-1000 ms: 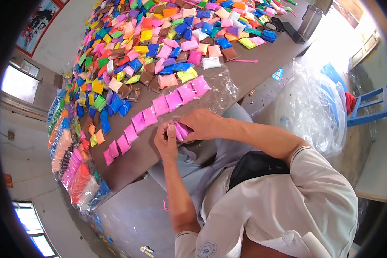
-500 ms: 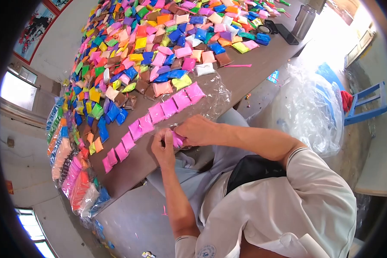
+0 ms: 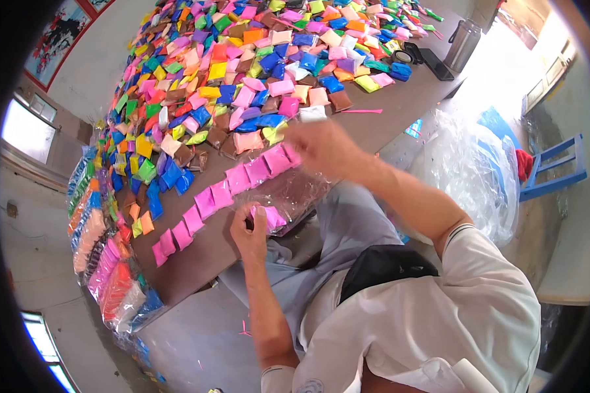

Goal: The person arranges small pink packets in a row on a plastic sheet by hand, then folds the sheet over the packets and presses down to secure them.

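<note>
Near the table's front edge, my left hand [image 3: 250, 232] pinches a clear plastic bag [image 3: 295, 196] with a pink packet [image 3: 273, 217] inside it. Above the far end of a slanting row of pink packets [image 3: 221, 193] is my right hand [image 3: 318, 147], blurred by motion. Its fingertips are smeared, so what they hold, if anything, cannot be made out. The row lies flat on the brown table [image 3: 196, 255], with packets side by side or overlapping. The clear bag spreads between my two hands.
A large heap of coloured packets [image 3: 242, 78] covers the far part of the table. Bagged packets [image 3: 105, 262] lie at the left. A steel flask [image 3: 463, 46] and dark phone [image 3: 436, 59] stand back right. Big clear bags [image 3: 465, 177] and a blue stool [image 3: 557, 170] are at the right.
My right hand has moved away from my left hand, up to the far end of the pink row. The clear bag has shifted down, nearer to my left hand.
</note>
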The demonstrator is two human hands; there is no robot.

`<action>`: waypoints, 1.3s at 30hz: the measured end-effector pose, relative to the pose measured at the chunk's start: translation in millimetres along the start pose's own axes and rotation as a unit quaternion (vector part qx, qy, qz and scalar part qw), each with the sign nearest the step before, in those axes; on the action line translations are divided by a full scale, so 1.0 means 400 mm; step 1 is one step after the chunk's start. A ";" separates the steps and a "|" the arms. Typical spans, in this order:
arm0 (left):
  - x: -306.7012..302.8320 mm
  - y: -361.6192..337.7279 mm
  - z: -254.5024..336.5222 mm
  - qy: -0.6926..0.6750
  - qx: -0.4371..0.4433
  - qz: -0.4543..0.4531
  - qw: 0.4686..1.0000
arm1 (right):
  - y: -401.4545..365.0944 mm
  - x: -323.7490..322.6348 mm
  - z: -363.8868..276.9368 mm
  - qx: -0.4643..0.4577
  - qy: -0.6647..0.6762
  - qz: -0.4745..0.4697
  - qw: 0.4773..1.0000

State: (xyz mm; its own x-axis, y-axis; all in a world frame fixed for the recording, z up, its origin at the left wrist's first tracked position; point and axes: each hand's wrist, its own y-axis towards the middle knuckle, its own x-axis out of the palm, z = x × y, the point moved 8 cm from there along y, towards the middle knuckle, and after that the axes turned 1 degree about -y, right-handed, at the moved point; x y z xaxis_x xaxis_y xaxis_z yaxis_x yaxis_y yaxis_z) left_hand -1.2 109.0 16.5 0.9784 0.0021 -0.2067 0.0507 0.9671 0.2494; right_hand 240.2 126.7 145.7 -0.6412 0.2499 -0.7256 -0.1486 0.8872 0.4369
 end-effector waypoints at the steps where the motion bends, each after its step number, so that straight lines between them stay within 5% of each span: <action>1: -0.001 0.001 0.001 0.002 0.002 0.003 1.000 | 0.026 -0.045 0.022 0.015 0.010 0.036 0.999; 5: -0.001 0.004 0.012 0.001 0.007 -0.004 1.000 | 0.137 -0.026 0.188 -0.006 -0.087 0.086 0.992; 8: 0.002 0.000 0.035 -0.017 0.015 0.001 1.000 | 0.185 0.104 0.295 -0.069 -0.061 -0.132 0.987; 9: 0.003 0.000 0.028 -0.022 0.007 -0.005 1.000 | 0.182 0.117 0.321 0.025 0.039 -0.190 0.981; 11: 0.000 -0.002 0.011 -0.031 -0.012 -0.017 0.999 | 0.151 0.134 0.331 0.213 0.232 -0.293 0.903; 14: 0.001 -0.003 0.027 -0.034 -0.005 -0.003 0.999 | 0.123 0.138 0.339 0.298 0.392 -0.365 0.790; 20: -0.001 -0.001 0.026 -0.013 -0.003 -0.001 1.000 | 0.098 0.145 0.365 0.317 0.498 -0.420 0.689; 23: -0.001 0.001 0.029 -0.016 0.009 0.002 1.000 | 0.094 0.162 0.432 0.340 0.534 -0.335 0.697; 26: -0.001 0.000 0.032 -0.013 0.000 -0.008 1.000 | 0.074 0.144 0.389 0.285 0.391 -0.384 0.786; 28: -0.001 0.000 0.034 -0.013 0.009 0.002 1.000 | 0.089 0.158 0.338 0.135 0.225 -0.363 0.894; 30: 0.001 -0.001 0.036 -0.011 0.011 0.006 1.000 | 0.090 0.166 0.291 0.032 0.069 -0.305 0.949; 33: -0.002 0.001 0.037 -0.001 0.008 0.007 1.000 | 0.082 0.119 0.220 -0.079 -0.013 -0.203 0.976; 36: -0.006 0.000 0.023 0.015 0.008 0.010 1.000 | 0.074 0.136 0.202 -0.171 0.021 -0.238 0.956; 39: -0.006 -0.002 0.015 0.020 0.007 0.013 1.000 | 0.054 0.160 0.187 -0.136 -0.023 -0.295 0.945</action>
State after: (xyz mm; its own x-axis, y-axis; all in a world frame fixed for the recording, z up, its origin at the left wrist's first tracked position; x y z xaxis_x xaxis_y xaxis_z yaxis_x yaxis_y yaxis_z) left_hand -2.3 106.8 22.4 0.9707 0.0366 -0.2373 0.0291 0.9631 0.2677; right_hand 252.3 191.1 68.8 -0.3536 -0.2348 -0.9055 -0.6624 0.7463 0.0652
